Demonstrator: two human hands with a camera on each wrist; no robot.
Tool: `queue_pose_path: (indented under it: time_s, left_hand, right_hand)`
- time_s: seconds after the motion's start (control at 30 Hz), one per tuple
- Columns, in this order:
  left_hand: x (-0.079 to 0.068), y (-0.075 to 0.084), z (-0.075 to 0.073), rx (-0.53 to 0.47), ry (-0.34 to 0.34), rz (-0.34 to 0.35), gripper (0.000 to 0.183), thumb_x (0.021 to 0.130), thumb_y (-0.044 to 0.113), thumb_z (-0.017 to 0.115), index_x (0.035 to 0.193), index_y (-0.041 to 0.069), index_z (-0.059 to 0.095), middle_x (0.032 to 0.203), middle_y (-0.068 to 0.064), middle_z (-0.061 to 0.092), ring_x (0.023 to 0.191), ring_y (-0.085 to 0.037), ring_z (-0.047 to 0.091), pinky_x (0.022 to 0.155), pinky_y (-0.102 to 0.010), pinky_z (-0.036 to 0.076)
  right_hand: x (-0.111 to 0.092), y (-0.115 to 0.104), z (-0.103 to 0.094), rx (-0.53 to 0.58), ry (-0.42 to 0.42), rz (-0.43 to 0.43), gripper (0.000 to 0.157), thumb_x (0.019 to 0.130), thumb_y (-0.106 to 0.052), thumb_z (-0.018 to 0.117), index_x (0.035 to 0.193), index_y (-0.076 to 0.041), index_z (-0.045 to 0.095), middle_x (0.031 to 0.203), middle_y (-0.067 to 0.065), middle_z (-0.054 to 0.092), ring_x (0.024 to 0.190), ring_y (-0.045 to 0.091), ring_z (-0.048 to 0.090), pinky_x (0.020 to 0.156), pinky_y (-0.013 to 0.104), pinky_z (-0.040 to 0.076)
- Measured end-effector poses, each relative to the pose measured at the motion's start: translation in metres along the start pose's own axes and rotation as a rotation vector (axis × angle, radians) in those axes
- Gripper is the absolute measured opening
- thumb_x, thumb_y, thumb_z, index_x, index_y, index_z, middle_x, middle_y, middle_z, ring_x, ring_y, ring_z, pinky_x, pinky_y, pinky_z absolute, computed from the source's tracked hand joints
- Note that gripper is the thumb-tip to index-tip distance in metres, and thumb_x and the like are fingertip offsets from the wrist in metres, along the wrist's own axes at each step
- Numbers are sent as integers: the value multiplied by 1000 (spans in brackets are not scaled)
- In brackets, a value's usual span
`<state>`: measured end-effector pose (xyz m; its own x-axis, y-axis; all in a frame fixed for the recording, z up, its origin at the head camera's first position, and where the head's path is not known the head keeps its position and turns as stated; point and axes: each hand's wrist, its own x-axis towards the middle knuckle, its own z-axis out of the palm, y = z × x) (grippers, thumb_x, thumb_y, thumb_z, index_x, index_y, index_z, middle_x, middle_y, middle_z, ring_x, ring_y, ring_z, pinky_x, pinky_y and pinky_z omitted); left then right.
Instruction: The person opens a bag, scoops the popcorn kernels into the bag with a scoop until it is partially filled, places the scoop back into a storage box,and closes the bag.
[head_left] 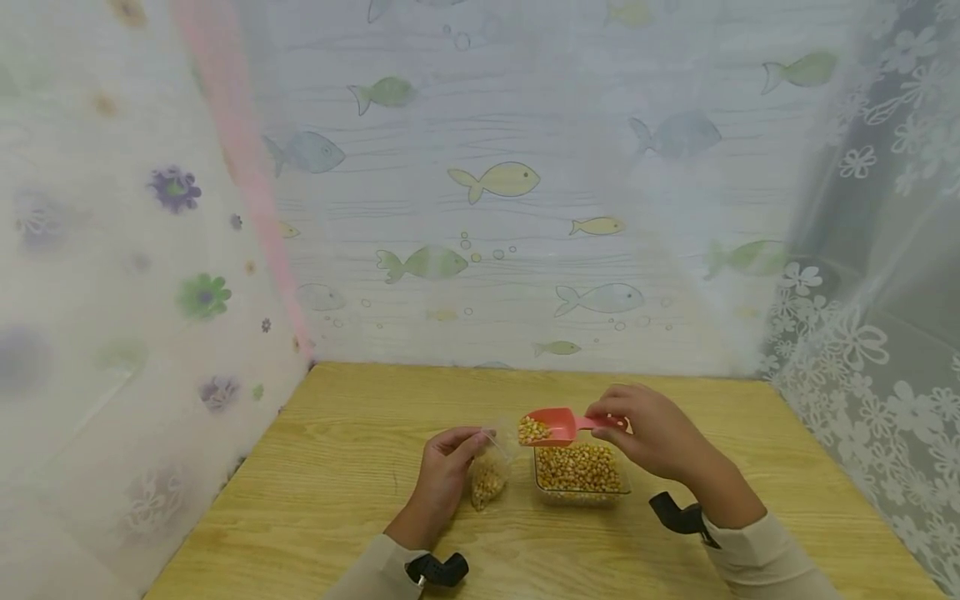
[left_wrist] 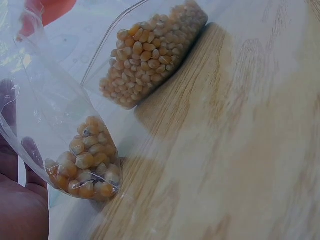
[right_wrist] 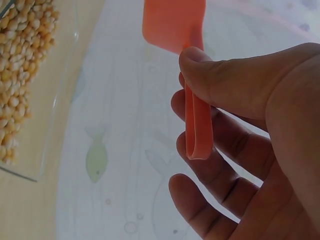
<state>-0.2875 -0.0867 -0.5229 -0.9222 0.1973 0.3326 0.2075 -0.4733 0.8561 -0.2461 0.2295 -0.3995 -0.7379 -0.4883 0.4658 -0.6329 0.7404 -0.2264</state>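
Now a red scoop (head_left: 564, 426) of corn (head_left: 533, 430) is hanging above the tabletop (head_left: 337, 450), near a plastic bag (left_wrist: 57, 87). The right hand (head_left: 656, 433) is pinching the scoop's handle (right_wrist: 202, 127); the left hand (head_left: 441, 475) is gripping the bag's edge. Beside the bag, a clear box (head_left: 581, 498) of corn is standing.

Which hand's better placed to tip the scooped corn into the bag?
Right, likely: right hand holds the scoop, its corn near the top of the bag; left hand is taken up pinching the bag's edge.
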Motion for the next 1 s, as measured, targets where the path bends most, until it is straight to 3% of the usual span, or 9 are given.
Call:
queue_pose_path:
  time_s: [0.53, 1.0]
  left_hand:
    - [0, 0, 1, 13, 7, 1, 21, 100, 2, 65, 101, 12, 82, 102, 1, 80, 107, -18, 73, 93, -29, 57]
    - [0, 0, 1, 30, 3, 7, 16, 100, 3, 66, 105, 4, 81, 103, 0, 80, 106, -18, 73, 94, -32, 57]
  right_hand:
    - [21, -11, -1, -79, -113, -54, 13, 91, -21, 81, 103, -22, 79, 97, -12, 68, 87, 9, 59, 74, 30, 53]
    - [38, -21, -19, -199, -164, -143, 8, 90, -22, 82, 98, -22, 79, 96, -10, 68, 88, 11, 61, 74, 31, 55]
